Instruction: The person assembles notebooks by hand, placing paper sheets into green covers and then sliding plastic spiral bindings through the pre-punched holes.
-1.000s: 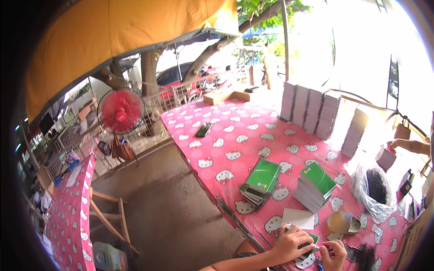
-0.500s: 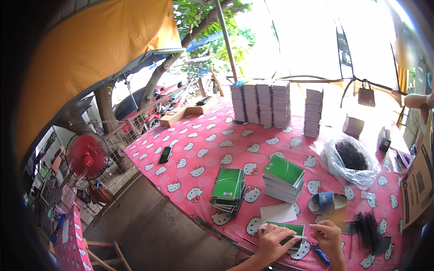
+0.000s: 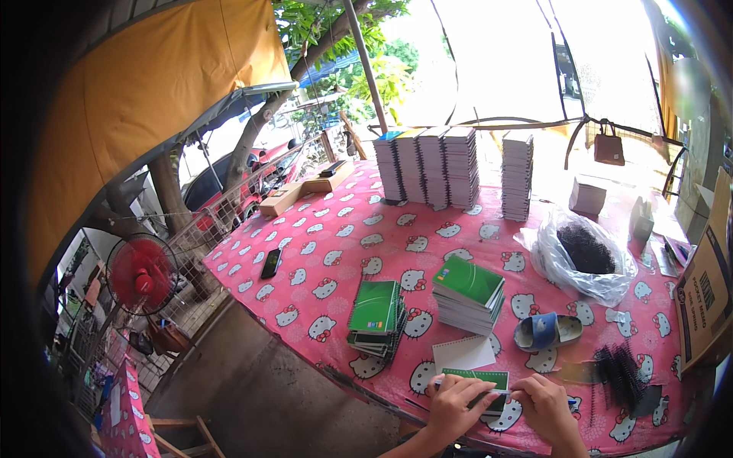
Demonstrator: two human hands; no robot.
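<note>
Lying near green notebook [image 3: 495,376], white sheet [image 3: 464,353], blue slipper [image 3: 534,331], black coils [image 3: 620,375]

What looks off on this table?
A blue slipper lies on the pink tablecloth, beyond the right hand; footwear looks odd among notebooks. The left-hand stack of green notebooks is also untidy: its lower books stick out unevenly. I see no obvious spill.

Notebook [image 3: 492,376] green; tablecloth [image 3: 324,261] pink, white cat-face print; slipper [image 3: 537,331] blue; fan [image 3: 143,275] red; awning [image 3: 168,80] orange.
</note>
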